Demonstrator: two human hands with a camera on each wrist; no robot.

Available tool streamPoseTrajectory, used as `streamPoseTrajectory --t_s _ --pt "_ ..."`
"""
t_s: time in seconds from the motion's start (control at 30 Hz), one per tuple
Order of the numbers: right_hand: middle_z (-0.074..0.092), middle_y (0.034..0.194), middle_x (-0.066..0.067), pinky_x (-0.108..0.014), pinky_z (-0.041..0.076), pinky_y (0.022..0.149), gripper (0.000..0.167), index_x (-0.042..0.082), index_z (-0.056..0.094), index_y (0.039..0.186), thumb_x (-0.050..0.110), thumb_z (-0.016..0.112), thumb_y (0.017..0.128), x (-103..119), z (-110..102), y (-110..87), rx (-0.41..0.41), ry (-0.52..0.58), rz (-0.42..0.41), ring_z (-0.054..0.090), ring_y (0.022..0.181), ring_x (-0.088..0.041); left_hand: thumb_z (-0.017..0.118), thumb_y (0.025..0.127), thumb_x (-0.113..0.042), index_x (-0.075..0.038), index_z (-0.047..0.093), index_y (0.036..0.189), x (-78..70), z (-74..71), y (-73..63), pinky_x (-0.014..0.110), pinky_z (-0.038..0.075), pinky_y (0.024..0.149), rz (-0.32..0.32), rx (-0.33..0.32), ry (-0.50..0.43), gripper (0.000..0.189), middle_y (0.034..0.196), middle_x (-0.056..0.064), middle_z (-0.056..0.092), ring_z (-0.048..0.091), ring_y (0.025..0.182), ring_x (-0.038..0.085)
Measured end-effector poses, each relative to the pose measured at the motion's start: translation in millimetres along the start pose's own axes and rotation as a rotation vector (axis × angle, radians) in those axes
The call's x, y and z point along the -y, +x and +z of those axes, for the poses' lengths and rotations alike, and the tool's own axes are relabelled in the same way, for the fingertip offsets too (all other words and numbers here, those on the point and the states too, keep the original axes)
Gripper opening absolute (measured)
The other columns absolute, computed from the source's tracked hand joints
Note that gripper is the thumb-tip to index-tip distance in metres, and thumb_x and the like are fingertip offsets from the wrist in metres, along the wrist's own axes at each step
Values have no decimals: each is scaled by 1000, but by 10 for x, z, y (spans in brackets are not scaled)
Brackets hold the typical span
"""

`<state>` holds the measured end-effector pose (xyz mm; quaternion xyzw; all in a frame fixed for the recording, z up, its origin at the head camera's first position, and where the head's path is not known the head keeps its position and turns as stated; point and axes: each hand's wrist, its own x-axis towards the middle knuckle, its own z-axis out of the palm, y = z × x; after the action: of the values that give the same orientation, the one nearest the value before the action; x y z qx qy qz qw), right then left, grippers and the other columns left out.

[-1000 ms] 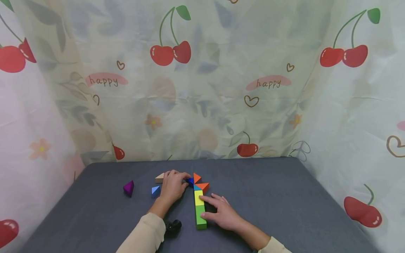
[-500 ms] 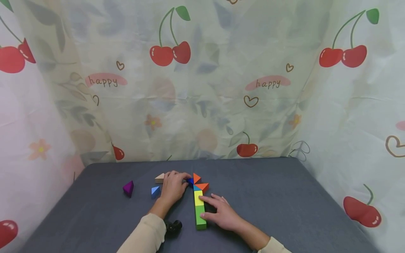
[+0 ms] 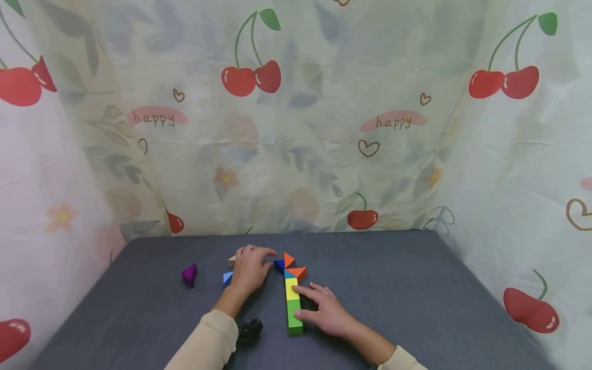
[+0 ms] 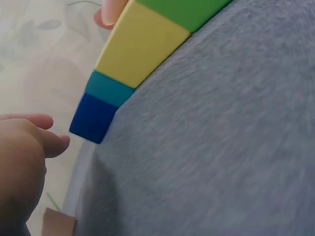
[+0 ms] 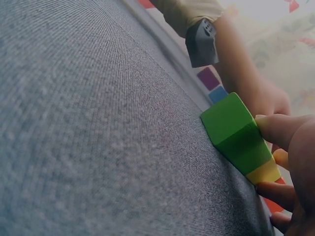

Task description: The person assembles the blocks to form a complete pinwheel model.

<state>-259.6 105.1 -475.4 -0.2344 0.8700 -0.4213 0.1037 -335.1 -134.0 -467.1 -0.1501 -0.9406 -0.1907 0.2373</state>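
A row of blocks lies on the table: a green block (image 3: 293, 322), a yellow block (image 3: 291, 293), then a small teal-blue triangle (image 3: 289, 274). Two orange triangles (image 3: 296, 272) and a dark blue triangle (image 3: 279, 265) cluster at its far end. My right hand (image 3: 326, 311) rests against the row, thumb on the green block and index finger on the yellow one. My left hand (image 3: 250, 268) is just left of the dark blue triangle, thumb and fingers spread apart with nothing between them. In the left wrist view a gap shows between its fingertips and the dark blue block (image 4: 93, 118).
Left of my left hand lie a purple block (image 3: 189, 275), a light blue block (image 3: 227, 278) and a pale wooden block (image 3: 232, 261), the last two partly covered by the hand. A dark wrist device (image 3: 250, 329) sits at the left cuff. A cherry-patterned curtain (image 3: 296, 128) surrounds the table.
My left hand has let go of the dark blue triangle and drawn slightly left, covering more of the pale and light blue blocks. My right hand keeps its place on the row.
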Motion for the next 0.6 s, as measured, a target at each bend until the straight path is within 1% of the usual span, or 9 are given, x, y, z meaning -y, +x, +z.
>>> streamPoseTrajectory --t_s 0.17,0.4,0.5,0.6 --pt "50 143 -7 -63 8 110 56 25 55 140 44 69 89 3 -3 -6 -8 -11 -13 29 139 -38 80 82 -17 -25 75 105 60 -102 7 52 34 100 -1 -14 -5 25 103 -3 72 56 101 25" --pt "51 142 -7 -64 9 109 56 24 55 140 43 68 89 16 -5 -17 -14 -14 -35 30 139 -39 81 81 -16 -26 75 101 153 -258 20 52 35 97 35 -54 22 23 100 -4 72 56 97 24" --pt "51 142 -8 -64 9 110 56 24 55 140 43 69 89 19 -7 -21 -16 -17 -35 29 139 -39 80 82 -17 -25 75 103 215 -319 39 54 34 97 35 -40 25 22 102 -4 71 56 98 26" --pt "51 142 -8 -64 8 110 56 24 55 140 43 69 89 6 1 -18 -16 -18 -40 30 139 -39 78 85 -21 -24 75 105 285 -395 51 55 34 97 18 6 25 21 107 -4 71 56 100 27"
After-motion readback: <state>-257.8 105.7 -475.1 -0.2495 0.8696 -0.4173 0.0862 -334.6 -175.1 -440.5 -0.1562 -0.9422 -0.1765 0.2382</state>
